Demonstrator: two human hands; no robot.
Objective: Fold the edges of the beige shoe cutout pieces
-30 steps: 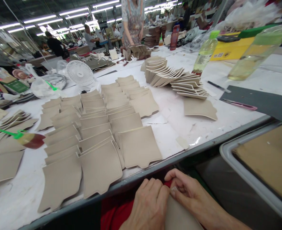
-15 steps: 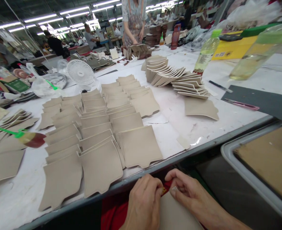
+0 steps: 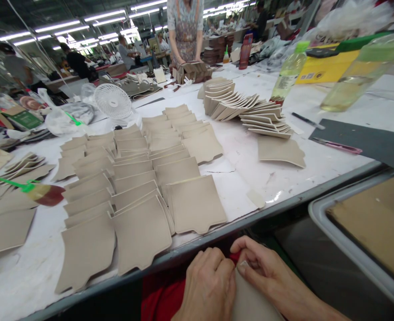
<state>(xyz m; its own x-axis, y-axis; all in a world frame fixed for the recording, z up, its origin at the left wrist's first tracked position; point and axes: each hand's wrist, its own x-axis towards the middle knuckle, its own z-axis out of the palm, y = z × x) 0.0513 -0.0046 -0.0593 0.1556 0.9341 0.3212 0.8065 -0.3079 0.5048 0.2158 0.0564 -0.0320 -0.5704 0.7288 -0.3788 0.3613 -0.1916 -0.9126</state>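
Note:
Below the table's front edge, both hands are on a beige leather-like panel point(image 3: 250, 298). My left hand point(image 3: 208, 281) has its fingers curled over the panel's left edge, fingertips hidden. My right hand point(image 3: 264, 267) grips the far edge, thumb on top and fingers bent underneath. The two hands nearly meet at the panel's far end. Red cloth point(image 3: 163, 296) shows beneath them. Matching beige panels point(image 3: 197, 205) lie in overlapping rows on the table just beyond the hands.
On the white table point(image 3: 237, 191) are a fanned pile of panels point(image 3: 237, 100), a single panel point(image 3: 280, 150), a pink cutter point(image 3: 340, 146), a glue bottle point(image 3: 46, 194), a white fan point(image 3: 112, 101) and a drink bottle point(image 3: 289, 71). A grey-rimmed tray point(image 3: 350, 254) stands right. A co-worker point(image 3: 185, 33) stands opposite.
My left hand has shifted slightly right along the panel, closer to my right hand, which stays almost still. Across the table, the co-worker's arms have moved over the brown stack.

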